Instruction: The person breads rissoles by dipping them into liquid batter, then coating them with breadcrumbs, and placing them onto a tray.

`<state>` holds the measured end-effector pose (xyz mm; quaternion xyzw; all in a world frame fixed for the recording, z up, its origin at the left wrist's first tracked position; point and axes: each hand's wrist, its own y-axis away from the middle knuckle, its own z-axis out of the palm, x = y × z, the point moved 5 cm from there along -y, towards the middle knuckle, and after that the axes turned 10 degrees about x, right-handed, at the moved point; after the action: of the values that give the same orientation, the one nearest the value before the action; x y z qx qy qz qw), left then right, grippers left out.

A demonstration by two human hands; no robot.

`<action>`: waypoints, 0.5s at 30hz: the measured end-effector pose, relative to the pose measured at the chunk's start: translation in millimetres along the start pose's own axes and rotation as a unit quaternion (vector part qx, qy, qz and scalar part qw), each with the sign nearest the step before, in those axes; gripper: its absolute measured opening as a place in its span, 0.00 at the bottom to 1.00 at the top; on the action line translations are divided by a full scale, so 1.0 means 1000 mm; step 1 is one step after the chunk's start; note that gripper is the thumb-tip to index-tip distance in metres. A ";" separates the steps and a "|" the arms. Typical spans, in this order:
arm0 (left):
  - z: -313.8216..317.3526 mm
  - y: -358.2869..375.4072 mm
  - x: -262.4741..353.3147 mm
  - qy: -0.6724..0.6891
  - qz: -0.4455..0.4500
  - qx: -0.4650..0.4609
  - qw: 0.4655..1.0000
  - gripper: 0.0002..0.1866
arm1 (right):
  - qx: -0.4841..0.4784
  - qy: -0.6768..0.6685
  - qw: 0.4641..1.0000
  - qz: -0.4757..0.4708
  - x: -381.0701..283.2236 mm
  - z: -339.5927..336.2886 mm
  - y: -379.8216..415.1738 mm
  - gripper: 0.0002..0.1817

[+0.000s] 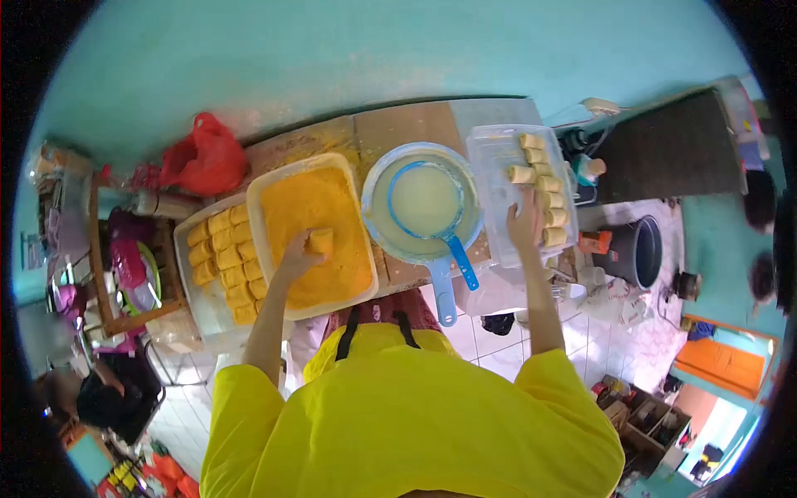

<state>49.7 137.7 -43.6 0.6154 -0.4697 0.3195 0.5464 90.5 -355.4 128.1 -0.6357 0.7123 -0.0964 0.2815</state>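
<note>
My left hand (300, 256) is in the tray of orange crumbs (311, 199), its fingers closed round a crumb-coated roll (320, 242). On the right, my right hand (524, 217) reaches over the clear plastic tray (494, 149), beside several pale rolls (554, 217); its fingers are apart and nothing shows in them. Between the two trays stands a basin of whitish batter (425, 199) with a blue-rimmed strainer (463, 264) in it. At the left, a tray (217, 328) holds several rows of orange-coated rolls (224, 241).
A red plastic bag (207, 156) lies at the table's back left. Dark bucket (643, 249) and clear plastic bags (616, 300) stand on the right. A wall (332, 58) runs behind the table. Part of another person (104, 382) shows at the far left.
</note>
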 end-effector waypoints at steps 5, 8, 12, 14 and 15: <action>0.007 0.026 0.056 -0.277 0.216 0.094 0.932 0.28 | -0.112 0.136 0.980 -0.095 0.099 0.107 -0.026 0.29; 0.010 0.033 0.079 -0.248 0.104 0.130 0.954 0.27 | -0.126 0.155 0.966 -0.162 0.130 0.146 -0.031 0.30; -0.007 0.032 0.066 0.015 -0.072 0.266 0.961 0.27 | -0.301 0.166 0.938 -0.052 0.123 0.144 -0.051 0.31; -0.005 0.032 0.058 0.078 -0.134 0.257 0.954 0.26 | -0.275 0.184 0.938 -0.101 0.124 0.146 -0.053 0.30; -0.003 0.034 0.057 0.111 -0.164 0.250 0.948 0.26 | -0.261 0.195 0.937 -0.123 0.126 0.145 -0.053 0.30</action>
<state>39.3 128.8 21.5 0.7615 -0.2040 0.3989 0.4684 207.4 -453.8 0.1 -0.7385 0.6692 -0.0627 -0.0529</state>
